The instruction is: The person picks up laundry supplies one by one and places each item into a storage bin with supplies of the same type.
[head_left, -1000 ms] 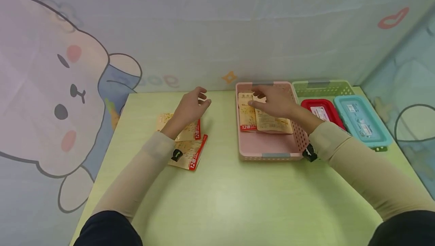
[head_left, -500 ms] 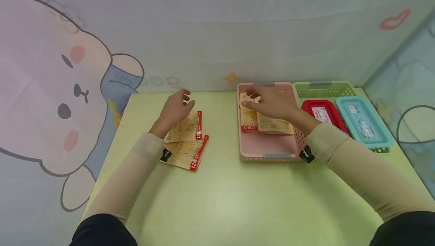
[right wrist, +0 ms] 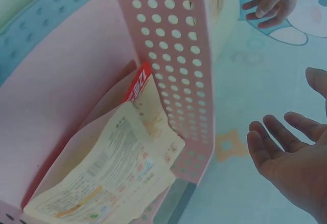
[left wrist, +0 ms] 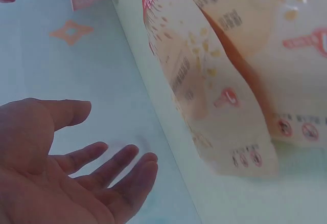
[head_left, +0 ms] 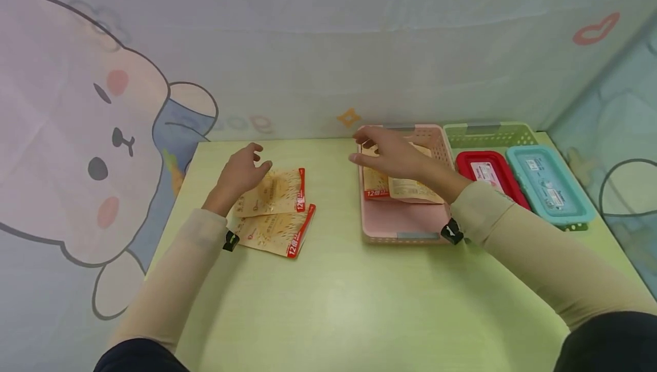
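Saw left grip (head_left: 238, 175) above the left part of the worktop (head_left: 333, 303), released: fingers loosely bent, apart from every pouch in the left wrist view. Noted a slide left over the past second, uncovering more of the far pouch (head_left: 277, 192) and near pouch (head_left: 274, 232); judged only a repositioning, with neither taken up. Found both with long axes running left to right and red-banded ends pointing right, with a slight near-right skew in the second. Farther right, saw right grip (head_left: 390, 152) hovering over the pink basket (head_left: 390, 218), also released, having slipped slightly left. Found banded pouch (head_left: 376, 178) inside, long axis near to far, red end near, under the edge of printed pouch (head_left: 410, 188); could not tell the latter's direction. At far right, saw green basket (head_left: 518, 132) holding red box (head_left: 485, 175) and teal box (head_left: 546, 184).
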Tool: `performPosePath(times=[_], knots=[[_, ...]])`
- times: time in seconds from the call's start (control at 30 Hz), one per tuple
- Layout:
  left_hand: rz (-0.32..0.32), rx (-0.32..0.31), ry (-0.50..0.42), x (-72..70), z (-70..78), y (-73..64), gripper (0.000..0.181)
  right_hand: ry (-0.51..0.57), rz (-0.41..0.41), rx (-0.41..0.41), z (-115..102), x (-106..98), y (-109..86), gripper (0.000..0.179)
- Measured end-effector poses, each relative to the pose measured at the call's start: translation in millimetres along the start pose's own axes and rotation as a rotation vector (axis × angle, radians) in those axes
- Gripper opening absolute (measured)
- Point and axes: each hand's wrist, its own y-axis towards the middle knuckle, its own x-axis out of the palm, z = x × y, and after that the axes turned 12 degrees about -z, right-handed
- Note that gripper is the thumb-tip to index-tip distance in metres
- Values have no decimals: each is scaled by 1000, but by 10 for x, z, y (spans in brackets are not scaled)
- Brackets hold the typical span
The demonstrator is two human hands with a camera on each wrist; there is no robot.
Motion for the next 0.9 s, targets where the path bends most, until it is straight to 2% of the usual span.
performPosePath(times=[0.27,0.5,0.6,0.73,0.9], knots=[[-79,-91,30,13,-176,-65,66,-12,24,-31,7,120,121,57],[-77,-242,88,58,-351,-63,63,84,9,-65,-81,206,257,60],[-80,-282,133,69,-409,-73,60,120,-7,-68,-106,247,319,61],[-93,-298,150,90,-458,-78,60,191,-23,-69,-109,314,410,60],[-166,-289,107,108,-493,-53,56,270,-31,-63,-151,398,513,59]])
